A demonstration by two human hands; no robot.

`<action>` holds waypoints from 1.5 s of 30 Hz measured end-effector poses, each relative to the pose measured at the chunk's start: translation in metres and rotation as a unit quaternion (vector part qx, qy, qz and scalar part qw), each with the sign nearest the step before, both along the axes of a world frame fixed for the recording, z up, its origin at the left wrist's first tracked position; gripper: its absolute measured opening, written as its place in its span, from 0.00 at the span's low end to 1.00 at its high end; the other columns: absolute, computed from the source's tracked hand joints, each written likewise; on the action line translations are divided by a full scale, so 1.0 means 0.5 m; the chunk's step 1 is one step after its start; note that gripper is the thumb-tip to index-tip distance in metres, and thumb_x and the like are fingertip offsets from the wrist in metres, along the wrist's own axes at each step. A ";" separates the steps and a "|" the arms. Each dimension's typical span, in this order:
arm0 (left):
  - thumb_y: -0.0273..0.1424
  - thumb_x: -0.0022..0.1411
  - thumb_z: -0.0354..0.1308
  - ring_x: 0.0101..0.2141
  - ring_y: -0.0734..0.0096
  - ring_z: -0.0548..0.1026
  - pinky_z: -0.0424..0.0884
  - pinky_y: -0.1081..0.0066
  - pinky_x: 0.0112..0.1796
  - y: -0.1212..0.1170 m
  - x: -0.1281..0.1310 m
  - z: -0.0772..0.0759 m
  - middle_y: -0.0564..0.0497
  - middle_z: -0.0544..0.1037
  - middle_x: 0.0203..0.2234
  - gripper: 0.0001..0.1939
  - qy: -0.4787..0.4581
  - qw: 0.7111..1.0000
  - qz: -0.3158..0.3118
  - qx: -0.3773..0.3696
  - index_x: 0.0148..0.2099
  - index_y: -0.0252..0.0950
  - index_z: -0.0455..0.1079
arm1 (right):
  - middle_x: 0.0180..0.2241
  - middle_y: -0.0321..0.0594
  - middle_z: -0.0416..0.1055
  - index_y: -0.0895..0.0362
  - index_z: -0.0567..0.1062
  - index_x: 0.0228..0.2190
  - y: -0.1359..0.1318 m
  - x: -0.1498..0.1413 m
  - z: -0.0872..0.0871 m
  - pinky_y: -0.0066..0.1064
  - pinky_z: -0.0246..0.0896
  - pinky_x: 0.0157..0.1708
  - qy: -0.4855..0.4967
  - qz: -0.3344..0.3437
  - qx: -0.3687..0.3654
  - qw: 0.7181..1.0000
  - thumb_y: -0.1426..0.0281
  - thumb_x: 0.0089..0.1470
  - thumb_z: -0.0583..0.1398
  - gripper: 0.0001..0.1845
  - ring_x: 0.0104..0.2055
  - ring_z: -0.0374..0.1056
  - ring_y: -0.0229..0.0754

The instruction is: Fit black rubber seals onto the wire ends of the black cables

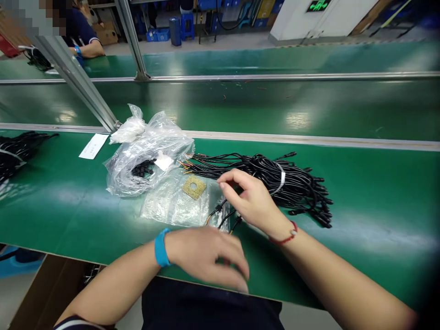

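Observation:
My right hand (254, 199), with a red bracelet, hovers over the near edge of a bundle of black cables (261, 167). Its thumb and forefinger curve together in a pinch; anything between the tips is too small to see. A white tie (282, 179) binds the bundle, whose bare coloured wire ends point left. Below it, my left hand (209, 256), with a blue wristband, is blurred near the table's front edge, fingers and thumb apart, holding nothing visible. Short black cable pieces (220, 208) with thin coloured wires lie between my hands, partly hidden.
A yellowish square sponge (194, 187) with a hole lies on a flat clear bag (172, 206). Behind it sits a plastic bag (151, 137) with black parts. More black cables (17, 153) and a white label (93, 146) are at left. A metal post (82, 87) rises behind; a person sits beyond.

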State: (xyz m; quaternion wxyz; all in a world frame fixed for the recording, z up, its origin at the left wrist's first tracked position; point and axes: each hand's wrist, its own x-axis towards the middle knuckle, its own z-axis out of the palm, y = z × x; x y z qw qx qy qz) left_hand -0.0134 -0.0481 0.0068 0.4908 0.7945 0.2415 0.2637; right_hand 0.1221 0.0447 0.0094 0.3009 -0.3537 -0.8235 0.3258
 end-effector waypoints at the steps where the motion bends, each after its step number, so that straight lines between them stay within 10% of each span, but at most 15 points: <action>1: 0.29 0.61 0.54 0.35 0.73 0.73 0.67 0.75 0.39 0.011 -0.020 0.007 0.49 0.76 0.33 0.05 0.010 0.995 0.100 0.022 0.36 0.35 0.70 | 0.30 0.38 0.69 0.57 0.70 0.30 0.011 -0.011 0.004 0.29 0.58 0.34 -0.041 -0.002 0.061 0.997 0.74 0.54 0.53 0.06 0.33 0.64 0.39; 5: 0.34 0.61 0.52 0.26 0.72 0.69 0.64 0.72 0.31 0.059 -0.134 0.014 0.52 0.71 0.20 0.15 0.108 0.861 0.492 0.075 0.23 0.35 0.67 | 0.34 0.45 0.69 0.60 0.71 0.33 0.051 -0.056 -0.006 0.33 0.54 0.37 -0.269 0.020 0.231 0.935 0.75 0.56 0.51 0.09 0.38 0.63 0.45; 9: 0.35 0.64 0.44 0.25 0.69 0.71 0.64 0.71 0.29 0.079 -0.242 -0.004 0.51 0.73 0.21 0.17 0.248 0.724 0.640 0.073 0.28 0.35 0.69 | 0.35 0.48 0.70 0.61 0.73 0.34 0.071 -0.080 -0.031 0.35 0.51 0.35 -0.381 0.029 0.281 0.880 0.75 0.58 0.50 0.11 0.38 0.62 0.47; 11: 0.29 0.61 0.47 0.31 0.66 0.73 0.65 0.70 0.32 0.078 -0.271 -0.016 0.49 0.75 0.28 0.11 0.318 0.700 0.636 0.071 0.36 0.36 0.71 | 0.34 0.47 0.71 0.60 0.74 0.32 0.075 -0.080 -0.033 0.34 0.51 0.35 -0.380 0.028 0.285 0.880 0.73 0.59 0.50 0.13 0.38 0.63 0.47; 19: 0.24 0.54 0.52 0.38 0.54 0.73 0.66 0.62 0.36 0.073 -0.267 -0.045 0.43 0.73 0.36 0.08 0.422 0.687 0.589 0.056 0.35 0.37 0.71 | 0.46 0.42 0.72 0.59 0.69 0.49 0.017 -0.043 -0.031 0.28 0.60 0.45 -0.209 0.061 0.174 0.960 0.73 0.61 0.49 0.17 0.45 0.67 0.40; 24: 0.28 0.56 0.52 0.37 0.55 0.72 0.66 0.62 0.36 0.078 -0.254 -0.029 0.44 0.74 0.32 0.05 0.415 0.681 0.600 0.064 0.35 0.36 0.68 | 0.42 0.44 0.73 0.58 0.69 0.48 -0.029 -0.026 -0.053 0.28 0.61 0.34 -0.311 0.005 0.194 0.930 0.75 0.60 0.47 0.18 0.38 0.70 0.41; 29: 0.25 0.57 0.51 0.31 0.66 0.71 0.66 0.67 0.35 0.080 -0.211 -0.019 0.48 0.73 0.31 0.08 0.248 0.753 0.599 0.113 0.40 0.35 0.66 | 0.33 0.42 0.72 0.57 0.73 0.41 -0.034 -0.027 -0.056 0.27 0.54 0.24 -0.422 0.049 0.219 0.878 0.76 0.57 0.50 0.14 0.31 0.69 0.39; 34: 0.21 0.57 0.50 0.32 0.67 0.70 0.67 0.66 0.38 0.079 -0.157 -0.020 0.48 0.72 0.33 0.09 0.162 0.806 0.553 0.135 0.38 0.35 0.69 | 0.34 0.41 0.74 0.55 0.74 0.36 -0.016 -0.041 -0.042 0.27 0.56 0.27 -0.429 0.043 0.161 0.888 0.72 0.60 0.48 0.14 0.34 0.70 0.40; 45: 0.25 0.52 0.56 0.25 0.76 0.67 0.65 0.74 0.28 0.088 -0.133 -0.046 0.54 0.69 0.25 0.07 -0.082 0.849 0.511 -0.109 0.36 0.34 0.67 | 0.28 0.53 0.75 0.63 0.72 0.36 0.001 -0.068 -0.043 0.33 0.58 0.25 -0.464 0.010 0.118 0.878 0.70 0.62 0.46 0.16 0.30 0.73 0.51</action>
